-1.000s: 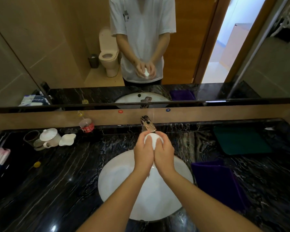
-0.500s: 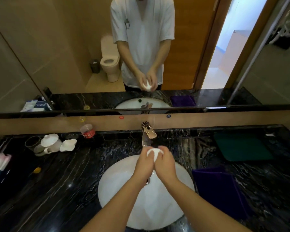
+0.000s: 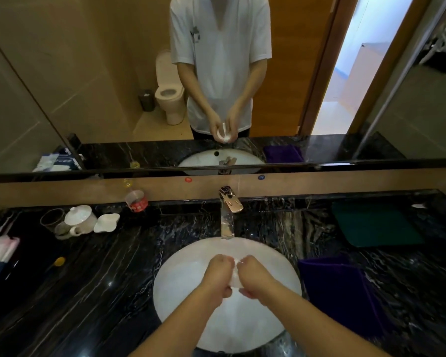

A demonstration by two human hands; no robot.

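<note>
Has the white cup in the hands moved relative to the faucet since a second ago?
Yes. The white cup, held between left hand and right hand, has shifted away from the faucet spout toward the person, over the middle of the sink.

**Count at the washbasin**

Two hands: one left hand (image 3: 218, 275) and one right hand (image 3: 252, 278). One small white cup (image 3: 235, 279). One white oval basin (image 3: 180, 284) and one chrome tap (image 3: 227, 215). Two folded cloths: one purple cloth (image 3: 337, 292) and one dark green cloth (image 3: 373, 224). One white lidded porcelain mug (image 3: 80, 219), one white porcelain dish (image 3: 106, 222), one clear glass (image 3: 50, 220) and one plastic bottle with a red label (image 3: 136, 200). Two round stickers: one red sticker (image 3: 188, 179) and one blue sticker (image 3: 261, 177). One small yellow object (image 3: 59, 261).
</note>
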